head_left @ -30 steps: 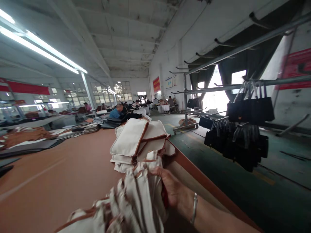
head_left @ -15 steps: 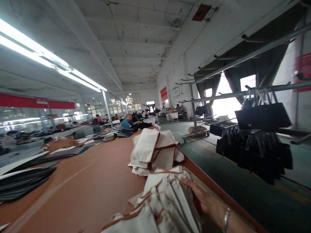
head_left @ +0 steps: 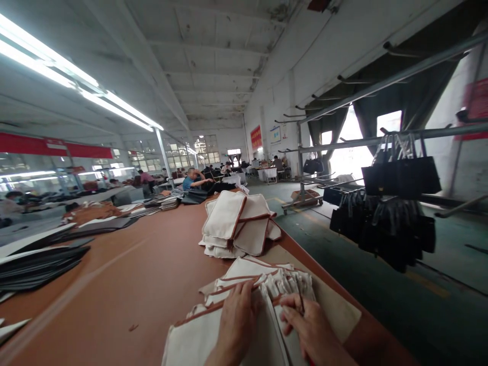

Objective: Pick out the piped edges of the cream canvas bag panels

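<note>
In front of me lies a stack of off-white fabric panels [head_left: 198, 335] with brown piped edges, fanned into overlapping folds. My left hand [head_left: 238, 317] is on the front panel, fingers together and bent over its piped upper edge; the thumb is mostly hidden. Just right of it, my right hand [head_left: 308, 328] is closed, thumb and forefinger pinched close to the panels' raised edges. A thin dark tip shows at its fingers and a bit of red below the palm, seemingly a small red-handled tool whose kind I cannot make out.
A second pile of piped panels [head_left: 224, 218] sits beyond on the brown-topped table [head_left: 152, 264]. Dark sheets [head_left: 41, 269] are stacked at left. A person [head_left: 192, 180] works at the far end. Right of the table stands a metal rack with black handbags [head_left: 404, 178].
My left hand has come into view onto the front panel. My right hand has moved from the stack's far right side down toward me, fingers now pinched. The view has shifted slightly.
</note>
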{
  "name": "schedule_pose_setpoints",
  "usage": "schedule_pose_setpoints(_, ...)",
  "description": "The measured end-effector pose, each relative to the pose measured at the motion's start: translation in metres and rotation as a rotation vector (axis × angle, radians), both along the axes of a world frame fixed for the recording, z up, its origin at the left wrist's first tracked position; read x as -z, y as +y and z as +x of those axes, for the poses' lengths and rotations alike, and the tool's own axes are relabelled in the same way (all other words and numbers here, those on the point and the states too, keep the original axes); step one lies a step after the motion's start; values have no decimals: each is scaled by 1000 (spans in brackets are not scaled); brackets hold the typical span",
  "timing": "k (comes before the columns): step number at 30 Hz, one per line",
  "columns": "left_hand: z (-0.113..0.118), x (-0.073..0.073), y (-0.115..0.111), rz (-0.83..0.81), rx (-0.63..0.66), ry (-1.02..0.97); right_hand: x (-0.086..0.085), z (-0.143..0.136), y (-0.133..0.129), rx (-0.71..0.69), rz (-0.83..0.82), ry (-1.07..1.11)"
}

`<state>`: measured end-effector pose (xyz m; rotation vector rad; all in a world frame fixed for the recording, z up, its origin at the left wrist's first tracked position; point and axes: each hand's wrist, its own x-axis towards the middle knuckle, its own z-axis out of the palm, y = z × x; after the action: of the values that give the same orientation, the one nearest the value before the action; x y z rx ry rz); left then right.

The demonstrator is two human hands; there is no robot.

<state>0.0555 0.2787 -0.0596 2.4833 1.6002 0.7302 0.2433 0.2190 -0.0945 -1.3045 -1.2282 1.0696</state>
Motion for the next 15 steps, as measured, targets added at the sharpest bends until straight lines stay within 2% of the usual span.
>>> schedule_pose_setpoints(2,14,-6,5,15,-36,-9,-4,-14,7,20,23,-10)
schedule_pose_setpoints(4,16,-8,5,49,-48,-27,-5,-17,17,45,21,-45)
schedule_pose_setpoints(8,2,-4,-8,132,-38,-101,-4,-9,31,49,-42,-111)
schedule_pose_setpoints(10,-11,-7,-19,139,-45,-158,-6,-9,32,51,-47,-174)
schedule_pose_setpoints(12,-31,-20,-36,122,-50,-225,-10,-10,28,50,-24,-249)
schedule_pose_setpoints(13,-42,-32,-46,97,-49,-268,-12,-12,25,47,-11,-287)
schedule_pose_setpoints(14,-55,-46,-59,47,-32,-317,-16,-13,22,44,-1,-321)
schedule_pose_setpoints(15,-67,-62,-73,-103,15,-472,-19,-13,19,39,7,-353)
